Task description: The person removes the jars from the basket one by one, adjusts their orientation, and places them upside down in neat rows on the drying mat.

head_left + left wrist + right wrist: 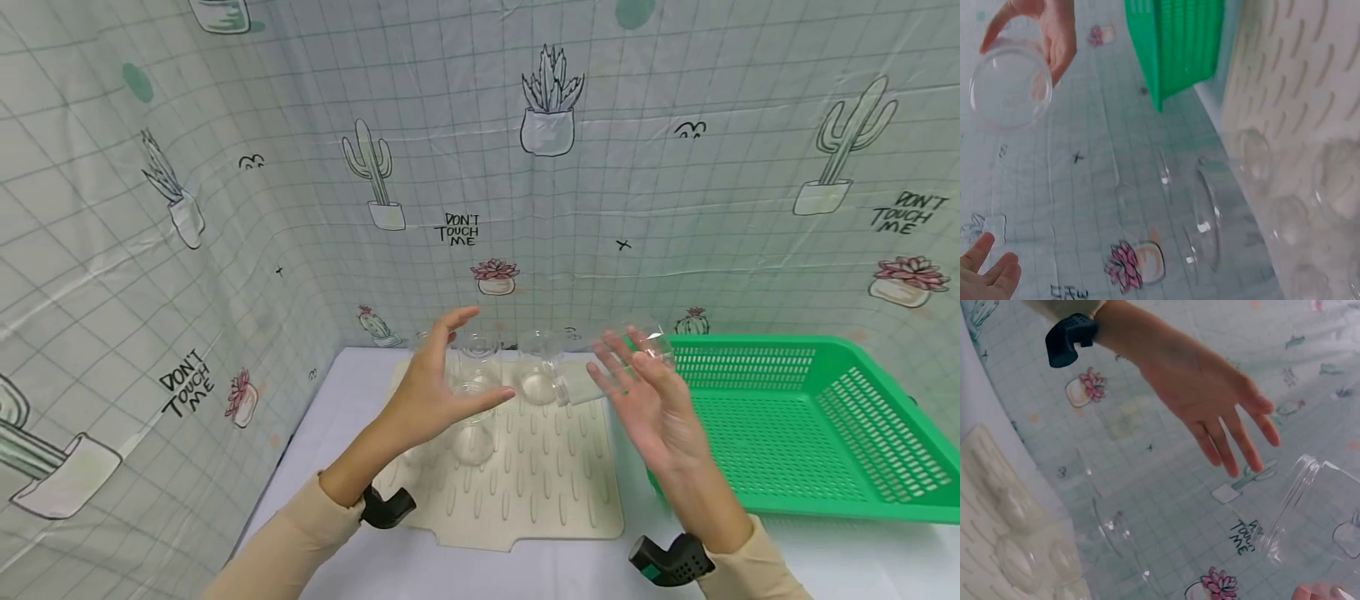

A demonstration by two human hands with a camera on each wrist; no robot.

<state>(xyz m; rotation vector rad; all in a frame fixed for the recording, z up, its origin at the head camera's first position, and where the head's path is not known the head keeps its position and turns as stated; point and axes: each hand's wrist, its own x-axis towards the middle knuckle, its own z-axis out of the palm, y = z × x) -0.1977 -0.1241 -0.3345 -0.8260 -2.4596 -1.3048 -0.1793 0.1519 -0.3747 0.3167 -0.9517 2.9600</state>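
My right hand (656, 408) holds a clear jar (581, 387) on its side, thumb and fingers around its wall, above the right part of the beige drying mat (540, 504). Its rounded mouth or base also shows in the left wrist view. My left hand (427, 387) is raised over the mat with thumb and fingers spread apart, holding nothing. Behind and below it stand several clear jars, among them a front jar (474, 442) and a back jar (537, 371). Being transparent, their outlines partly blend together.
A green plastic basket (772, 442) with slotted walls stands at the right, beside the mat. White cloth (300, 467) covers the table. A grid-patterned curtain (637, 192) with plant drawings hangs at the back and left. Each wrist wears a black camera.
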